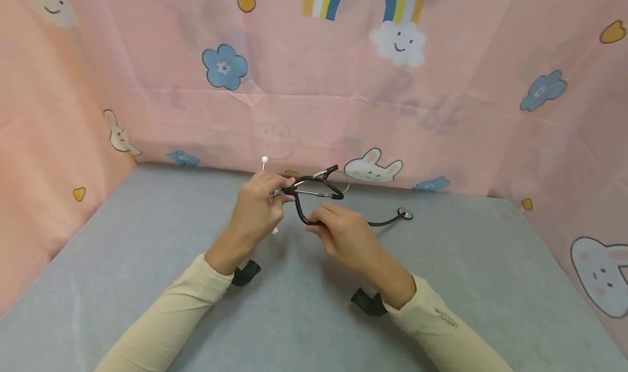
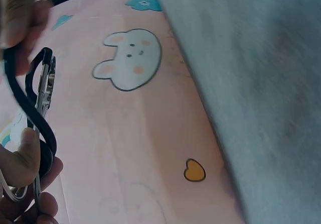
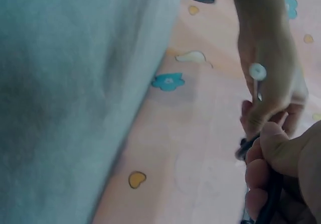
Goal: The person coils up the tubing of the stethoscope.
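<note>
A black stethoscope (image 1: 300, 211) is held in the air between both hands, its tubing looped back on itself. My left hand (image 1: 255, 205) grips the gathered metal ear tubes and a fold of the tubing between thumb and fingers. One white ear tip (image 1: 265, 159) sticks up above that hand; another shows below it. To the right, my right hand (image 1: 350, 235) pinches the black tubing (image 2: 30, 111) with thumb and fingers. From it the free end runs right to the round chest piece (image 1: 405, 214). The fingers hide part of the ear tubes.
A grey table (image 1: 304, 317) lies below the hands. Pink printed cloth (image 1: 294, 121) stands behind it and at both sides. Dark wrist mounts (image 1: 246, 274) hang under both wrists.
</note>
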The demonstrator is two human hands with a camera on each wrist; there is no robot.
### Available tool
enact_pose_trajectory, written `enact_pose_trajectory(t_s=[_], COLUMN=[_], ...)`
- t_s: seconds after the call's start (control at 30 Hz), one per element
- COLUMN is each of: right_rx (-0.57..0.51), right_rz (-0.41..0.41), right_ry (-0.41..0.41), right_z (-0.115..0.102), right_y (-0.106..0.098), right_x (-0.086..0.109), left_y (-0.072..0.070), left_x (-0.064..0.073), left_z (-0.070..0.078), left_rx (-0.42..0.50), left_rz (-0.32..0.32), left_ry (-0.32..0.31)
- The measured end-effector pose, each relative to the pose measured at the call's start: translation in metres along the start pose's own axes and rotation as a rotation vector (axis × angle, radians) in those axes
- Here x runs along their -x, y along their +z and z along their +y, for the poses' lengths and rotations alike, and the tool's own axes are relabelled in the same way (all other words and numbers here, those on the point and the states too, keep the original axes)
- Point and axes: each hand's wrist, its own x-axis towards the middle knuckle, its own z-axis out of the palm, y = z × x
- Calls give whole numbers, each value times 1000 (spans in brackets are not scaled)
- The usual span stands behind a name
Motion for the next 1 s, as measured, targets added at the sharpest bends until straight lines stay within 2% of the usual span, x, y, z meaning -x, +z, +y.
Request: enact_pose_trajectory(t_s=[0.27,0.37,0.5,0.63,0.77,0.87,1.0], right_rx=[11,21,24,-13,-76,-142,-307], right_rz=[55,54,56,77,85,85,34], right_ry=[50,68,84,108,105,61,-45], right_z=[6,9,15,24,31,35,46], right_y=[-11,-14,-17,-21,-24,-27,-33], right_x=[1,1,1,2,2,0,1], left_y=[12,14,17,17,11,5,-1], left_x=[7,9,11,11,9,8,11], left_z=[4,6,9,11,12,11,11], left_rx=[-96,-142,-141,-82,47,149,254], left_rz=[-99,-159,-238,-278,-293,-286,-272], left_ry=[171,246,339,402,442,471,531])
